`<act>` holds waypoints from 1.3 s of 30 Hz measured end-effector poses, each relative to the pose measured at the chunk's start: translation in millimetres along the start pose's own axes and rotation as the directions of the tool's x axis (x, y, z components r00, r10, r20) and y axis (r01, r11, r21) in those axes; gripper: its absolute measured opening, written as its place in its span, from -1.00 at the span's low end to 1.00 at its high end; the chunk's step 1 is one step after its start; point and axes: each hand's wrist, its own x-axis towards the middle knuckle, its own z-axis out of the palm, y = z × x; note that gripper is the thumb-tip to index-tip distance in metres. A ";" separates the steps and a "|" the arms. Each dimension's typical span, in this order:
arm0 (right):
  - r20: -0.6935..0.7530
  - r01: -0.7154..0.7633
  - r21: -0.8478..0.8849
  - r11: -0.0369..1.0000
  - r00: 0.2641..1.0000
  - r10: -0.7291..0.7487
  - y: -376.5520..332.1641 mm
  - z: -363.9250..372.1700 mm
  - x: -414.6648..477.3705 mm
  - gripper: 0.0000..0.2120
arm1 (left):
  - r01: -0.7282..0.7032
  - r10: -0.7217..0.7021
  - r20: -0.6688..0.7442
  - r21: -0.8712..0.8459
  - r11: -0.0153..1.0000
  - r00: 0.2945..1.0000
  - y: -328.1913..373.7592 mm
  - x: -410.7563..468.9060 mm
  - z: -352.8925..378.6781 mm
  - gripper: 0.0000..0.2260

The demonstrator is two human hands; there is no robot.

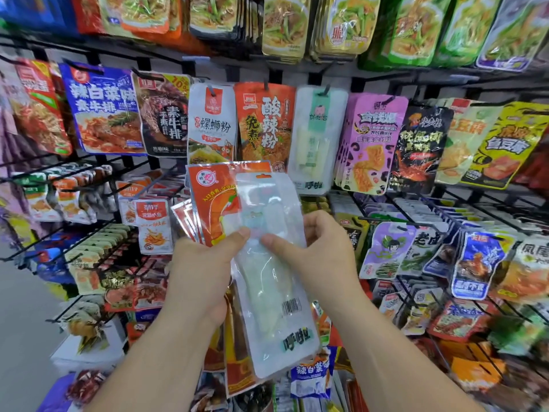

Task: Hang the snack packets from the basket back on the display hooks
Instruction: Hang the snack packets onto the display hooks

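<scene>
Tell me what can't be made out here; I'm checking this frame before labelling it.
Head view:
- Basket: not identifiable; arms and the white packet cover the lower middle.
- Orange packets: right side hidden behind the white packet.
- Fingers of left hand and right hand: behind the packets.
- Lower-right packets: blurred.

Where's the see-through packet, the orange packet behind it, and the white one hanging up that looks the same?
clear packet (273,281), head view, its see-through middle.
orange packet (211,200), head view, its printed front.
hanging white packet (318,138), head view, its pale middle.
</scene>
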 end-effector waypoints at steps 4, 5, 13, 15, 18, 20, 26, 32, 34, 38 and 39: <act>-0.048 0.007 0.048 0.999 0.999 -0.005 8.5 1.3 -2.2 -0.63 | 0.046 -0.046 0.029 0.009 0.999 0.999 -6.5 -0.7 2.4 -0.93; -0.056 0.009 0.071 0.997 0.998 -0.005 11.7 1.7 -2.7 -0.66 | 0.052 -0.052 0.035 0.002 0.999 0.998 -7.8 -0.7 3.4 -0.96; -0.024 0.050 0.098 0.994 0.999 -0.048 29.8 -7.9 2.2 -0.77 | 0.009 -0.009 0.029 -0.016 1.000 1.000 -14.8 0.0 1.8 -0.87; -0.006 0.095 0.078 0.992 0.995 -0.095 31.8 -7.6 1.8 -0.75 | 0.010 -0.010 0.026 -0.019 1.000 1.000 -14.0 -0.4 1.4 -0.86; 0.002 0.147 0.029 0.989 0.989 -0.147 31.6 -6.8 0.0 -0.79 | 0.004 -0.004 0.025 -0.018 1.000 1.000 -13.5 -0.5 0.8 -0.89; 0.003 0.155 0.013 0.988 0.988 -0.155 30.7 -4.7 -1.6 -0.79 | -0.003 0.003 0.024 -0.011 1.000 1.000 -13.6 -1.7 0.8 -0.89; -0.003 0.164 0.070 0.984 0.986 -0.164 31.0 -1.3 -5.2 -0.88 | -0.024 0.024 0.035 0.005 1.000 0.999 -13.4 -1.5 -3.5 -0.85; 0.042 0.079 0.126 0.989 0.995 -0.085 27.8 -9.4 -1.1 -0.90 | -0.028 0.028 0.040 0.010 1.000 0.999 -11.9 -1.1 -2.9 -0.86; 0.005 0.104 0.049 0.993 0.995 -0.104 30.4 -14.6 4.2 -0.83 | -0.017 0.016 0.018 0.014 1.000 1.000 -12.0 1.2 -2.6 -0.88; -0.118 0.114 -0.077 0.991 0.985 -0.122 21.8 -36.0 12.4 -0.70 | -0.036 0.037 -0.021 0.047 0.998 0.999 -11.5 4.3 -3.8 -0.91; -0.153 0.121 -0.120 0.985 0.979 -0.138 16.1 -43.5 12.9 -0.68 | -0.047 0.049 -0.025 0.055 0.997 0.999 -11.3 4.7 -4.3 -0.92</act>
